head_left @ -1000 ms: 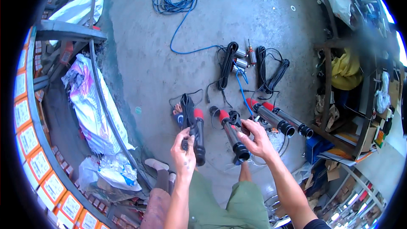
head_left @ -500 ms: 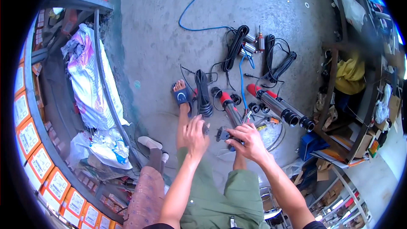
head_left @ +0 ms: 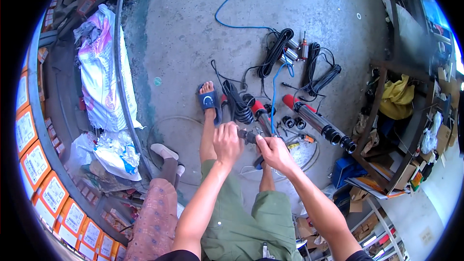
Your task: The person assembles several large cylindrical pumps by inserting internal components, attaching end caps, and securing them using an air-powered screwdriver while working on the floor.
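Observation:
My left hand [head_left: 228, 142] is closed around one end of a small dark grey plug-like piece [head_left: 249, 137]. The thumb and fingers of my right hand [head_left: 273, 152] grip a dark piece at the other side, and the two parts touch between my hands. Their exact kind is too small to tell. Just beyond lies a bundled black cable [head_left: 237, 102]. A metal tube with a red end [head_left: 264, 117] lies behind my right hand, partly hidden by it.
Two metal tubes [head_left: 316, 122] with black fittings and loose black rings [head_left: 288, 121] lie right of my hands. Farther off are black cable coils [head_left: 323, 79] and a blue hose [head_left: 232, 25]. A person's patterned garment [head_left: 153, 212] is at left. Shelves with orange boxes [head_left: 35, 163] line the left.
My hands have come together, and the two dark pieces that were apart now meet. My head view has shifted slightly.

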Tool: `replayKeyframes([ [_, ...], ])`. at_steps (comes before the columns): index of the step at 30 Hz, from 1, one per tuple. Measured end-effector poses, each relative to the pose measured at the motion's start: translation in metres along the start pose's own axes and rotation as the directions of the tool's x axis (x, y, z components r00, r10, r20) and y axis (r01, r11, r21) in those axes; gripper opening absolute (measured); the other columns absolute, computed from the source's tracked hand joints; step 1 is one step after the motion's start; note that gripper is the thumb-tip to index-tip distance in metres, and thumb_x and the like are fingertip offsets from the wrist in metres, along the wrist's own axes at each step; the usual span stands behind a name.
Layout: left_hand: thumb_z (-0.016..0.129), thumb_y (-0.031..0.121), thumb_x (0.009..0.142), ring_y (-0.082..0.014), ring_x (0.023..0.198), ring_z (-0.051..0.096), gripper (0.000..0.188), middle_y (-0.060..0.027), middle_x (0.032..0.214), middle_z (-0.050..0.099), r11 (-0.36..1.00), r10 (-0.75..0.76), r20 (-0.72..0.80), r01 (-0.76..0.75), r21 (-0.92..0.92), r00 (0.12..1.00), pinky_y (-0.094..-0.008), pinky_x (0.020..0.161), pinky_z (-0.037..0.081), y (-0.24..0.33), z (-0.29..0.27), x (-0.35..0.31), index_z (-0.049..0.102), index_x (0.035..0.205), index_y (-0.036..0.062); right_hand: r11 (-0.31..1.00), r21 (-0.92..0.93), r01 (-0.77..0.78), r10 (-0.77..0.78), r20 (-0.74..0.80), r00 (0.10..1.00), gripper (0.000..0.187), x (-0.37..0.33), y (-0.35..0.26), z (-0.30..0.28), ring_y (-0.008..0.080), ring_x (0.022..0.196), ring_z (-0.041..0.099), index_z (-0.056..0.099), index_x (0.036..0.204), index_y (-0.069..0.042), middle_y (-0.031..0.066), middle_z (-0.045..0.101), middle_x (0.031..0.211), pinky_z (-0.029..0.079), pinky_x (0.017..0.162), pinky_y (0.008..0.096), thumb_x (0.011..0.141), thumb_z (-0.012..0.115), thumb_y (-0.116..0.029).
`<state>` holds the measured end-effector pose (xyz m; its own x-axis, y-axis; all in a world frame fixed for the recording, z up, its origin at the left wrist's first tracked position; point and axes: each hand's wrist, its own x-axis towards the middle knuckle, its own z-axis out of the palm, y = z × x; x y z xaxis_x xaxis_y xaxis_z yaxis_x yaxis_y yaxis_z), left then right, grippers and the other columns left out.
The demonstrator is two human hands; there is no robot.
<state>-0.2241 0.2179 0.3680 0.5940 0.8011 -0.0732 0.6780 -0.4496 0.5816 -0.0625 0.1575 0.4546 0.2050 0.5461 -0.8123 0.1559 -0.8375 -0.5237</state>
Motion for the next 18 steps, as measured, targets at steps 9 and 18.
replayKeyframes([
  [9, 0.065, 0.004, 0.07, -0.0351, 0.091, 0.064, 0.027, -0.0144, 0.094, 0.065, 0.999, -0.023, -0.016, 0.023, -0.025, 1.0, -0.045, 0.082, 0.05, -0.003, 0.006, -0.003, 0.058, 0.095, 0.0025, 0.936, -0.316, 0.152, -0.175, -0.046, 0.983, 0.046, 0.027, -0.014, 0.002, 0.0452, 0.066, 0.064, 0.072, 0.074, -0.001, 0.0245, 0.063, 0.067, 0.052, 0.068, 0.0511, 0.098, 0.054, -0.035],
  [18, 0.064, 0.004, 0.07, -0.0382, 0.091, 0.066, 0.028, -0.0183, 0.096, 0.067, 0.999, -0.03, 0.009, 0.03, -0.033, 1.0, -0.0456, 0.085, 0.052, -0.005, 0.007, -0.005, 0.059, 0.097, 0.001, 0.996, -0.086, -0.027, 0.04, 0.148, 0.988, 0.05, 0.028, -0.02, -0.012, 0.0436, 0.076, 0.066, 0.068, 0.077, 0.003, 0.027, 0.062, 0.07, 0.05, 0.071, 0.0487, 0.099, 0.053, -0.039],
])
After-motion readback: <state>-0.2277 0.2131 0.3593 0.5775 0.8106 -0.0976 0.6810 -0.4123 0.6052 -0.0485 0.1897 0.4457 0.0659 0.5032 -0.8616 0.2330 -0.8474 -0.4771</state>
